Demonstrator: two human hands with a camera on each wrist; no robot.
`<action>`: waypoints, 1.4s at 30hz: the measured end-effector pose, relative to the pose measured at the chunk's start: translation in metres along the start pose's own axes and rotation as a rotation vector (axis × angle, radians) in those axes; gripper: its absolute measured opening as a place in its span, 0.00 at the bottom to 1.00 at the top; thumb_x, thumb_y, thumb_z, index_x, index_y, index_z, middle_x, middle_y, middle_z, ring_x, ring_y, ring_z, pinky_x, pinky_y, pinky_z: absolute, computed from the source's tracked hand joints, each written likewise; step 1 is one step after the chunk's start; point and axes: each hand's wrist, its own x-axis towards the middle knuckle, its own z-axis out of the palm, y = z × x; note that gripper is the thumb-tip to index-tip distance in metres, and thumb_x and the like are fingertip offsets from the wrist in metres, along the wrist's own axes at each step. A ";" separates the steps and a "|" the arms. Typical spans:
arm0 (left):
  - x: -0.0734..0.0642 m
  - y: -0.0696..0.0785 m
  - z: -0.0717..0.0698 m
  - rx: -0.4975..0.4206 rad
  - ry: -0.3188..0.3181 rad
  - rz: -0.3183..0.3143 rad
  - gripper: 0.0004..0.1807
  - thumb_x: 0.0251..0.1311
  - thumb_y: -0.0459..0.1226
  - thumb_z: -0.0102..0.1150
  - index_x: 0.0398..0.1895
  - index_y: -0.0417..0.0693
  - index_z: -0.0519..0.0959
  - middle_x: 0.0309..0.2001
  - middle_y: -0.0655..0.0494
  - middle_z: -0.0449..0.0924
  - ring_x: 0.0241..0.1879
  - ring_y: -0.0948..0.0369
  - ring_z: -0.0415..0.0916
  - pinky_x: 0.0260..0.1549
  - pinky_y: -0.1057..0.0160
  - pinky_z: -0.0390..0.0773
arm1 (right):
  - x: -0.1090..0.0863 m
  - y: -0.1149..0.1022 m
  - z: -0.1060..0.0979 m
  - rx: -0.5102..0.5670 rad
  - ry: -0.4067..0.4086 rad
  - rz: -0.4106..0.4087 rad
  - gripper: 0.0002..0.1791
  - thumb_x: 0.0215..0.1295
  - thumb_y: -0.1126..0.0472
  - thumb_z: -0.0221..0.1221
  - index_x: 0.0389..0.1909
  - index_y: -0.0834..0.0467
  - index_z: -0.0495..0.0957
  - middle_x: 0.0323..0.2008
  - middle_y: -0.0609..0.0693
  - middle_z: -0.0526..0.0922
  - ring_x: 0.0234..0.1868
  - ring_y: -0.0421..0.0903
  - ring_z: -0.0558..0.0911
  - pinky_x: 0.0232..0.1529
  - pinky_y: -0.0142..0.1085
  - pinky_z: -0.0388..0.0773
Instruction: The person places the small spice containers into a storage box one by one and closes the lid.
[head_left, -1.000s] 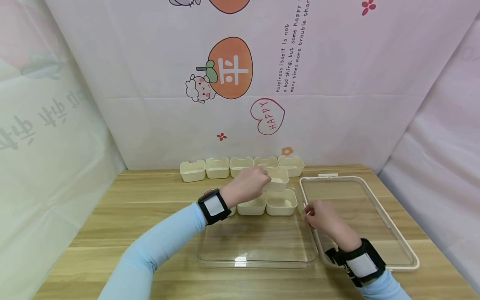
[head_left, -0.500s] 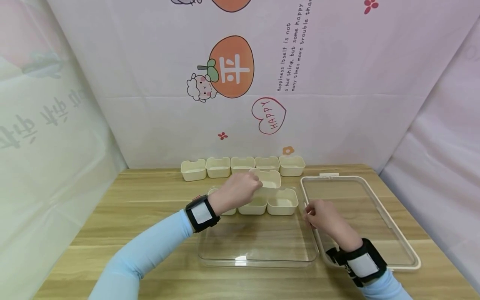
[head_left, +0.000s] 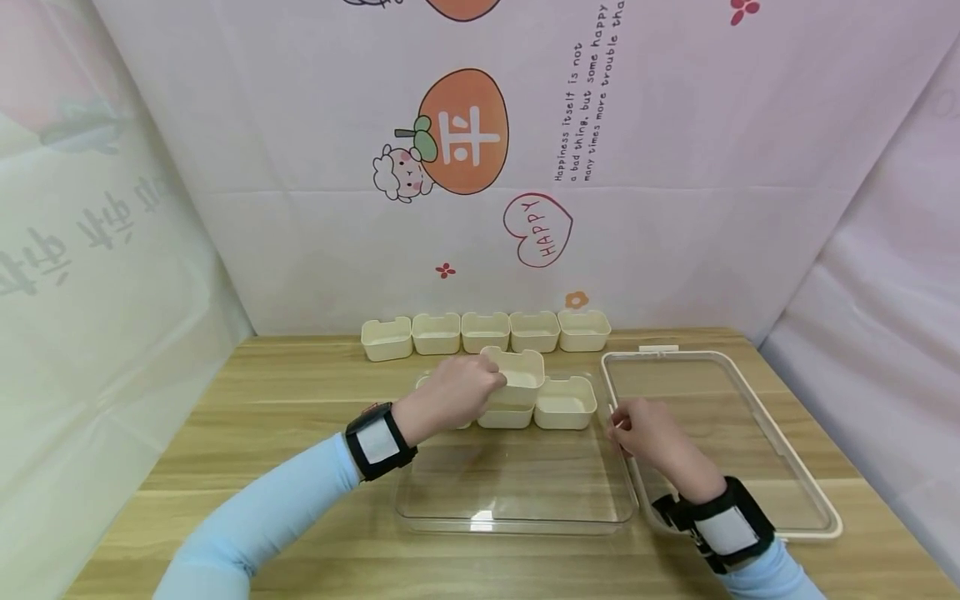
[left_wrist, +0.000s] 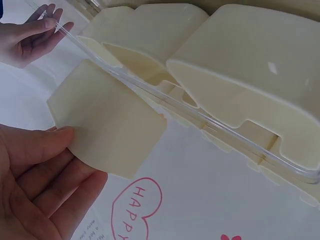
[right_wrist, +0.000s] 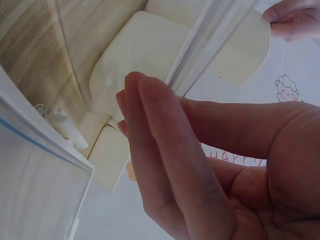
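Observation:
My left hand pinches a small cream plastic bin by its left side, thumb against fingers, and holds it up over the back of a clear box. Inside that box, along its back wall, stand matching bins; the leftmost is mostly behind my left hand. In the left wrist view the held bin is tilted, apart from the bins in the box. My right hand pinches the box's right rim, with the thumb on one side and fingertips on the other, as the right wrist view shows with the clear wall.
A row of several cream bins stands at the table's back edge against the printed cloth. Right of the box lies a clear lid with a white rim, partly under my right forearm. White cloth hangs at both sides.
My left hand has moved left and slightly toward me with the bin, from above the right bin in the box to over the middle one. My right hand has stayed at the rim.

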 end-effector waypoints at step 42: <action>-0.072 0.011 -0.014 0.016 0.089 0.079 0.12 0.37 0.24 0.57 0.22 0.51 0.79 0.17 0.63 0.68 0.21 0.67 0.67 0.16 0.75 0.57 | 0.001 0.000 -0.001 -0.038 0.016 -0.041 0.09 0.57 0.70 0.59 0.35 0.72 0.79 0.21 0.53 0.83 0.17 0.40 0.79 0.22 0.33 0.73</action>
